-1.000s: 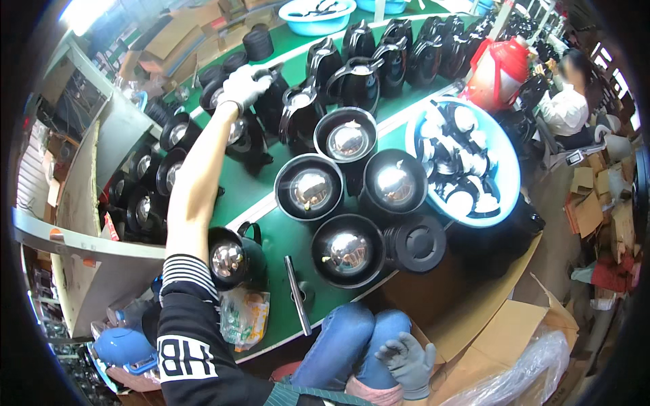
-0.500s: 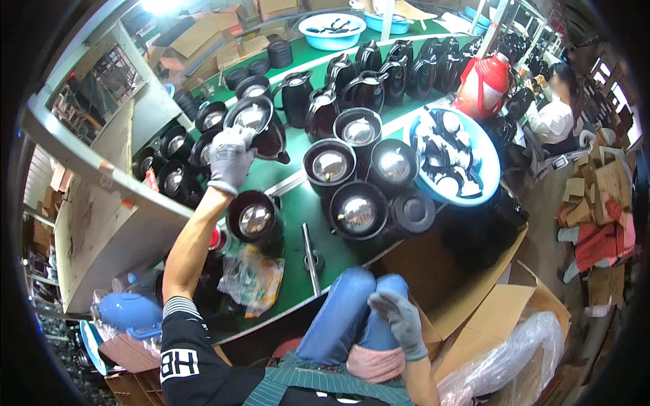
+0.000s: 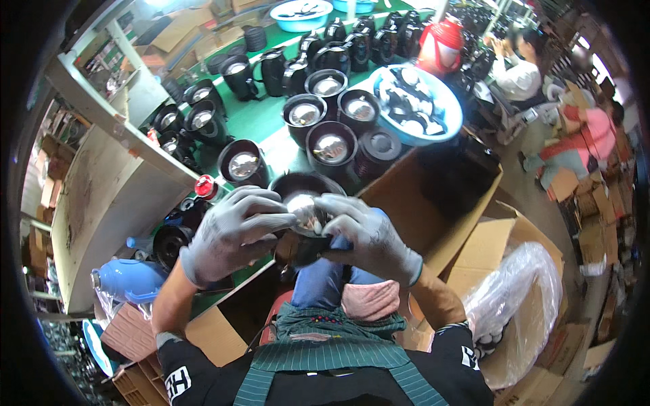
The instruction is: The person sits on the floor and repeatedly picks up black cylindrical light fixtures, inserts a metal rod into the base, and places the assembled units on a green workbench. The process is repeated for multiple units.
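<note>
Just above my lap is a black jug body (image 3: 308,183) with its mouth facing up and a shiny silvery liner (image 3: 300,203) inside. My left hand (image 3: 237,233), in a grey glove, is closed at its left side, fingers reaching over the mouth. From the right, my gloved right hand (image 3: 372,237) also closes on the jug, its fingertips bent in against the liner. The fingers hide much of the liner and the jug's lower part. Beyond it on the green bench stand several similar black jugs (image 3: 332,143) with silvery liners, beside a round black ribbed part (image 3: 380,145).
A light-blue basin (image 3: 452,135) of black and white parts and a red-and-white flask (image 3: 440,46) stand to the right. An open cardboard box (image 3: 467,220) and clear plastic (image 3: 511,318) lie nearer. A blue jug (image 3: 132,279) is at left. A co-worker (image 3: 518,80) sits at far right.
My left hand has come from the bench's far left side to in front of me, and a jug is now there. My right hand has risen from my lap onto it. The view has shifted.
</note>
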Available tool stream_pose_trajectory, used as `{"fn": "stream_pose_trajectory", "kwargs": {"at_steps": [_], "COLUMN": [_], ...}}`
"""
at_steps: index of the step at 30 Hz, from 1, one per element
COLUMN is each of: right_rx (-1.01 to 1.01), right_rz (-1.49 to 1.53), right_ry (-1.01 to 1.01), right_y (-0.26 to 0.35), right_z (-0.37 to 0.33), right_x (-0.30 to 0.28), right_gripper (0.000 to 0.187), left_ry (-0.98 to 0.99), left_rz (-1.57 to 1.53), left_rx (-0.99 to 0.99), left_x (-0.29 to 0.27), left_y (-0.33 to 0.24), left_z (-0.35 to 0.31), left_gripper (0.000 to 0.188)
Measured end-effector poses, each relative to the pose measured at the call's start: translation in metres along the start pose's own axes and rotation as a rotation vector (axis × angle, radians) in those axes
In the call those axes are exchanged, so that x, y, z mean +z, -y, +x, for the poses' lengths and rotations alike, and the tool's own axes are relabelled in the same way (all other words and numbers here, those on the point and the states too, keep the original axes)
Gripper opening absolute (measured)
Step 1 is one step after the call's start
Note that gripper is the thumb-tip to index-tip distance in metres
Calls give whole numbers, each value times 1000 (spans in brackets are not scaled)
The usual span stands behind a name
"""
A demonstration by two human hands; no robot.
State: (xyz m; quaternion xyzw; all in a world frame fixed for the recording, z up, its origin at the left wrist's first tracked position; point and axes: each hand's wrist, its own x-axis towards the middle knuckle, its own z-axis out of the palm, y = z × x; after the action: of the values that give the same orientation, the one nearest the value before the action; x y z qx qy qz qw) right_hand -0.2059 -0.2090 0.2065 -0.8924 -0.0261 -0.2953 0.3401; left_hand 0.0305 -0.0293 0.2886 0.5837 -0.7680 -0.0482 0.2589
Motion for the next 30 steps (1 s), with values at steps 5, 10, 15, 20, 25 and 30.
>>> {"fn": "stream_pose_trajectory", "kwargs": {"at_steps": [5, 10, 15, 20, 25, 30], "right_rx": [541, 918, 893, 475, 541, 633], "right_rz": [387, 602, 355, 318, 209, -590], "right_ry": [-434, -460, -374, -191, -264, -246], "right_y": [10, 22, 8, -38, -131, -255], "right_z": [-101, -114, -110, -92, -73, -39], "right_x": [8, 0, 12, -10, -19, -4], "right_gripper": [50, 62, 75, 50, 59, 107], "left_ry": [-176, -219, -365, -308, -211, -161], "left_rz": [-125, -532, -550, -999, -1226, -1349], "left_rx": [-243, -471, -615, -766, -859, -889], "left_x": [74, 147, 174, 233, 261, 279], "left_y": [8, 9, 22, 96, 93, 87], "left_z": [-71, -65, -31, -92, -112, -127], "left_gripper": [81, 69, 41, 38, 41, 44]}}
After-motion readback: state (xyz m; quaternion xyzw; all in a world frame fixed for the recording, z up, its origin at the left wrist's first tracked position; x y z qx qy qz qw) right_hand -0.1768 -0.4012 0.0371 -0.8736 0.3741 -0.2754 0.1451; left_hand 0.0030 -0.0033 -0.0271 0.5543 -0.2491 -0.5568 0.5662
